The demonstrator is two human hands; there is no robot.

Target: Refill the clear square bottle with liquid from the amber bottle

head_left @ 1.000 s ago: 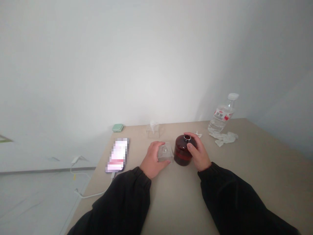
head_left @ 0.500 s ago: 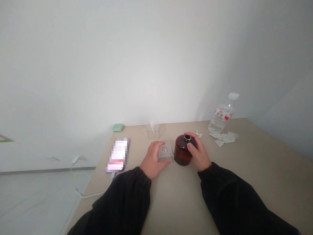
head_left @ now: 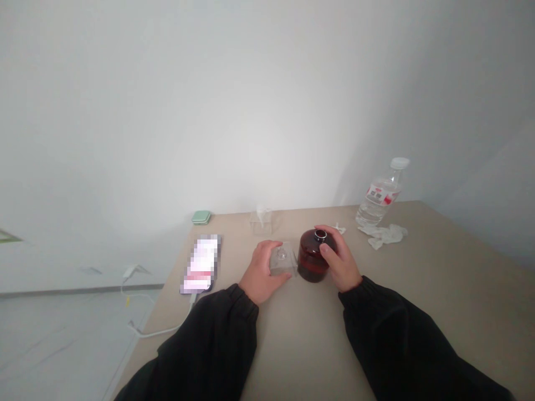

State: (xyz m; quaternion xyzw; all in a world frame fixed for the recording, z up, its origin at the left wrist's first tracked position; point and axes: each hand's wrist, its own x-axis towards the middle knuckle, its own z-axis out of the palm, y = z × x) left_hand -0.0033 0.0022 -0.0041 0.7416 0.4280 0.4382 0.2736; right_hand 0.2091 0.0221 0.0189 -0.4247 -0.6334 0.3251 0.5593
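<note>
Near the middle of the table, my left hand (head_left: 263,271) grips a clear, square-sided container (head_left: 283,262) with a small round shape on its top. Just right of it stands a dark red-brown glass bottle (head_left: 312,259), upright, with an uncapped round mouth. My right hand (head_left: 340,260) is wrapped round the bottle's right side, the thumb on its shoulder near the neck. The two objects are side by side, almost touching. Liquid seems to fill the lower part of the bottle.
A phone (head_left: 202,264) lies on the left with a white cable (head_left: 165,332) running off the table edge. At the back are a green case (head_left: 201,218) and a clear box (head_left: 254,224) with white tissue. A water bottle (head_left: 376,200) and crumpled tissue (head_left: 387,236) are at right.
</note>
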